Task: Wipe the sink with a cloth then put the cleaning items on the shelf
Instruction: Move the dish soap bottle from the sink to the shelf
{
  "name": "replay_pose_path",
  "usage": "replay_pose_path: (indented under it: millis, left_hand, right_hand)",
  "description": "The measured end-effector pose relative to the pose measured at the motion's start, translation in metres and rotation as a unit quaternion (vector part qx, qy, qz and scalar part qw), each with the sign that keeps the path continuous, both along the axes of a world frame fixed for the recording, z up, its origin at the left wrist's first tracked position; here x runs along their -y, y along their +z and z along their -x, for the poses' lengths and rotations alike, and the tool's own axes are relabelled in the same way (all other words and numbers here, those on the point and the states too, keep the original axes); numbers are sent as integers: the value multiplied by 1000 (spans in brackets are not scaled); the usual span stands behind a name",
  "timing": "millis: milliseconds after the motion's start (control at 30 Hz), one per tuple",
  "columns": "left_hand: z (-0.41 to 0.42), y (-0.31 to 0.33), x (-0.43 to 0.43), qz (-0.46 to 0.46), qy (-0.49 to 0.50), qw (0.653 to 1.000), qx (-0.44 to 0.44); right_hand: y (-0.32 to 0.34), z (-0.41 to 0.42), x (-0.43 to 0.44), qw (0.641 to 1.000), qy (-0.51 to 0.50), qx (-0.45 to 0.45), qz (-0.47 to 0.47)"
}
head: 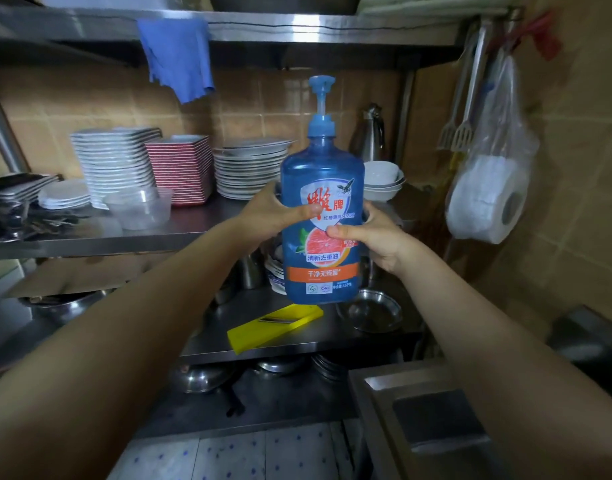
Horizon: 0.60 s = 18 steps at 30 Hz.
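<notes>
Both grips are closed on the bottle (321,216): my left hand (275,216) wraps its left side with the thumb across the label, my right hand (373,239) clamps the right side a little lower. I hold it upright in the air, pump on top, in front of the middle shelf (100,242) where the plates (114,164) stand. My cloth (178,58) already hangs from the top shelf (332,27); the sink (432,424) lies near, to the right. To finish well, I judge I should keep it vertical, carry it over the shelf lip, and set the base on bare steel clear of the bowls (382,180) before letting go.
</notes>
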<state>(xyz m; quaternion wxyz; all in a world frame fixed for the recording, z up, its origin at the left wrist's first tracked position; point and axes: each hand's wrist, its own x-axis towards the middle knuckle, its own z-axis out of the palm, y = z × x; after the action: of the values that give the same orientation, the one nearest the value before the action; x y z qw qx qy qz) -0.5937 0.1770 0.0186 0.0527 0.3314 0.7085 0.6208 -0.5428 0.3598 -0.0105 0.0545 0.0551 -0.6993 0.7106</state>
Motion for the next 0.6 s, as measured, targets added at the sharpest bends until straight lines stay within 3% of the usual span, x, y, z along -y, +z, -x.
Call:
replay_pose_path:
  millis: [600]
  left_hand:
    - [168, 5, -19, 26, -36, 999, -28]
  right_hand:
    - [4, 150, -11, 998, -60, -5, -3]
